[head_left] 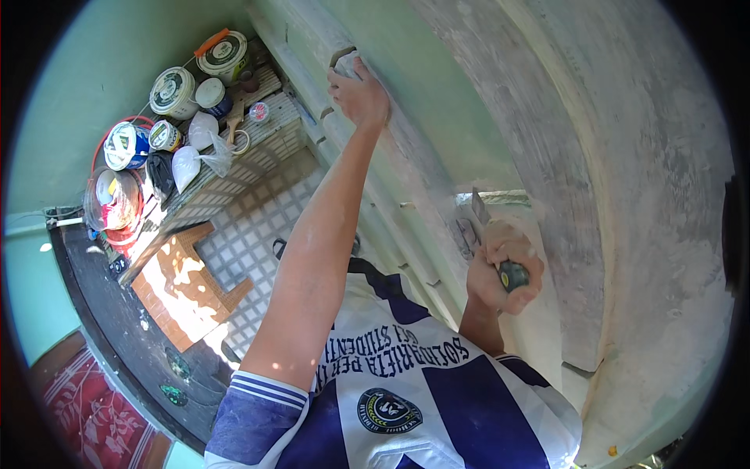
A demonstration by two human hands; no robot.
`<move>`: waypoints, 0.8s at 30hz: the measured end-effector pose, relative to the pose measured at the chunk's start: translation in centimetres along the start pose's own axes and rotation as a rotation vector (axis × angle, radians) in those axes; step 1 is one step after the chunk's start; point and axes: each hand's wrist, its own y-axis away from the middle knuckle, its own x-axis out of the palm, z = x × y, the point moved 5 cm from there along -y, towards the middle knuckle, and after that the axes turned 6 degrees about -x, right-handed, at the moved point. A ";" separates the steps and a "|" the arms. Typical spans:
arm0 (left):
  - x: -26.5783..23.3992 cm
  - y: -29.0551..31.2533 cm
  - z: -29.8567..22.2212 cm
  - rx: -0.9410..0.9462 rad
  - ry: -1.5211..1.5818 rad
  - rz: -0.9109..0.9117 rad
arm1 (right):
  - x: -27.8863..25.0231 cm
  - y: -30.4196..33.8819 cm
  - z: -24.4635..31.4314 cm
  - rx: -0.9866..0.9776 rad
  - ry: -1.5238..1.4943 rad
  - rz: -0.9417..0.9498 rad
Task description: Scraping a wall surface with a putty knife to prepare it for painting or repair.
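Observation:
My left hand [361, 100] is stretched far up along a pale, unevenly coated ledge [410, 141] on the green wall. Its fingers curl around a whitish-grey piece [348, 67], perhaps a folded sheet or pad, pressed at the ledge. Closer to my body, my right hand [504, 270] is closed on a scraper; the dark rounded handle end [513, 276] with a yellow spot pokes out of the fist. Its thin metal blade [479, 206] points toward the wall. A small grey shape [467, 234] beside the blade is hard to make out.
At left, paint buckets [173, 92], bags of white powder [186, 167] and a brush [234, 121] crowd a slatted bench [266, 125]. A tiled orange step [176, 289] stands on the chequered floor [250, 211]. A rough grey curved wall surface [656, 195] rises at right.

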 end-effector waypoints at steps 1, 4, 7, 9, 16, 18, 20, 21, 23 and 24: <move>0.1 0.1 -0.1 0.012 -0.007 0.003 | 0.0 0.0 -0.1 0.000 0.004 -0.007; -0.1 0.1 -0.2 -0.004 -0.003 0.009 | 0.7 -0.1 -1.0 0.106 0.126 0.096; 0.0 0.3 -0.1 -0.027 -0.011 0.029 | 0.2 -0.5 -0.1 0.025 0.046 -0.016; -0.2 0.3 -0.2 -0.013 -0.013 0.021 | 0.6 0.3 -1.3 0.060 0.115 0.057; -0.1 0.2 -0.1 -0.012 -0.010 0.024 | 0.1 0.4 -0.7 -0.007 0.059 -0.036; -0.2 0.5 -0.1 -0.006 -0.021 0.026 | 0.4 0.5 -1.4 0.077 0.093 -0.017; -0.3 0.1 -0.3 0.002 -0.025 0.014 | 0.1 0.2 -0.8 0.046 0.060 -0.033; -0.4 0.1 -0.3 -0.002 -0.026 0.010 | 0.0 0.0 -0.5 0.018 0.032 -0.046; -0.3 0.4 -0.4 0.005 -0.029 0.022 | 0.3 0.5 -1.4 0.045 0.116 -0.003; -0.2 0.5 -0.4 0.001 -0.028 0.028 | 0.6 0.7 -1.7 0.077 0.194 0.049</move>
